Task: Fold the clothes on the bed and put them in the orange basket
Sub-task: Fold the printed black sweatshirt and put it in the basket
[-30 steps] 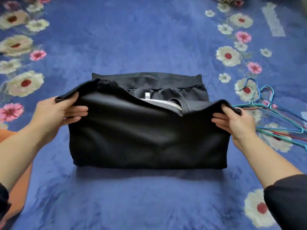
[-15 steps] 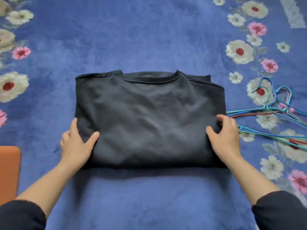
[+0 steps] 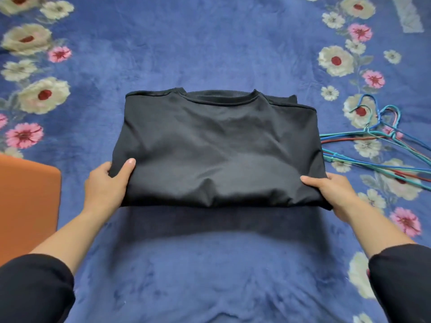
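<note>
A black sweatshirt point(image 3: 217, 148) lies folded into a rectangle on the blue flowered bed, collar at the far side. My left hand point(image 3: 106, 183) grips its near left corner, thumb on top and fingers tucked under the cloth. At the near right corner my right hand point(image 3: 335, 190) holds the fold the same way, thumb lying on the fabric. The near edge of the sweatshirt is raised a little off the bed and casts a shadow. An orange basket point(image 3: 25, 206) shows part of its side at the left edge of the view.
Several wire hangers point(image 3: 377, 145) in blue, teal and red lie in a loose pile on the bed to the right of the sweatshirt. The blue flowered blanket point(image 3: 210, 43) stretches around on all sides.
The top half of the sweatshirt came down flat onto the fold. Both hands then slid from pressing on top to gripping the near corners, and the near edge has risen.
</note>
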Motion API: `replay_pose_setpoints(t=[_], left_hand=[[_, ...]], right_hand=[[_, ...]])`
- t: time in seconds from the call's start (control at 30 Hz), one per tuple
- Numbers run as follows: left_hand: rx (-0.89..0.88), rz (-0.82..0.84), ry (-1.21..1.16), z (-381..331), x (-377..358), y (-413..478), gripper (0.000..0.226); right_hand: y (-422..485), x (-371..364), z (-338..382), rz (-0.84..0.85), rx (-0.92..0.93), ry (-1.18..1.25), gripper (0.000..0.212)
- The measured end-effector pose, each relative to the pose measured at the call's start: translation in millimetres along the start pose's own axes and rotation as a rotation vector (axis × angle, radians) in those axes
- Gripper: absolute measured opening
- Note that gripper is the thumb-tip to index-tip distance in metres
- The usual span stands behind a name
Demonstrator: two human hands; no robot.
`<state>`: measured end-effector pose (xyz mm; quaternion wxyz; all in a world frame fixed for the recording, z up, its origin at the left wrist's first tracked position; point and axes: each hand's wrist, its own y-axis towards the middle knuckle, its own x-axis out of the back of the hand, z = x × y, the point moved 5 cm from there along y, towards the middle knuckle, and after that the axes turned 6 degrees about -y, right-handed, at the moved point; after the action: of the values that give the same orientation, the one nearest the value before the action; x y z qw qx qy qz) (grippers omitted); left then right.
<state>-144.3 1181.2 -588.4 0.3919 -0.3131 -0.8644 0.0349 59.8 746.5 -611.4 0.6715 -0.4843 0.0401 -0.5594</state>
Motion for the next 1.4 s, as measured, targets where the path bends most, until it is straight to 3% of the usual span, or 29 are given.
replay_pose_setpoints(t=[0.13,0.23,0.3,0.4,0.47,0.57,0.67,0.73,0.87,0.97,1.07,1.17,1.23,1.33,1.4], left_hand=[[0.063,0.021,0.151,47,24,-46,0.042],[0.135,0.132,0.382,93,34,-88,0.039],[0.209,0.206,0.489,117,38,-111,0.045],[0.185,0.187,0.533,129,35,-130,0.061],[0.024,0.099,0.592,119,23,-135,0.074],[-0.395,0.093,0.593,76,-18,-153,0.066],[-0.702,0.325,0.599,47,-80,-187,0.058],[-0.743,0.530,0.666,45,-120,-211,0.056],[-0.630,0.665,0.766,40,-148,-223,0.058],[-0.560,0.794,0.697,40,-143,-216,0.060],[-0.218,0.875,0.165,29,-115,-200,0.044],[0.379,0.740,-0.508,37,-71,-175,0.032],[0.630,0.657,-0.859,57,-43,-157,0.040],[0.737,0.516,-1.088,99,-4,-129,0.056],[0.753,0.554,-1.076,117,8,-123,0.066]], right_hand=[[-38,0,-56,-0.046,0.002,-0.226,0.021],[-62,0,-110,-0.089,-0.050,-0.412,0.047],[-75,1,-139,-0.108,-0.084,-0.517,0.061],[-86,0,-155,-0.106,-0.096,-0.543,0.058],[-91,-3,-148,-0.107,-0.070,-0.494,0.047],[-94,-5,-140,-0.126,-0.088,-0.308,0.048],[-94,-8,-142,-0.106,-0.160,-0.173,0.041],[-95,-12,-142,-0.022,-0.275,-0.010,0.038],[-115,-22,-107,0.288,-0.395,0.272,0.024],[-134,-34,-71,0.355,-0.326,0.367,0.020],[-156,-62,-29,0.312,-0.189,0.397,0.015],[-187,-113,17,0.354,0.060,0.365,0.022],[-215,-157,42,0.446,0.263,0.257,0.040],[-250,-223,50,0.714,0.365,0.109,0.067],[-259,-253,33,0.808,0.325,-0.099,0.065]])
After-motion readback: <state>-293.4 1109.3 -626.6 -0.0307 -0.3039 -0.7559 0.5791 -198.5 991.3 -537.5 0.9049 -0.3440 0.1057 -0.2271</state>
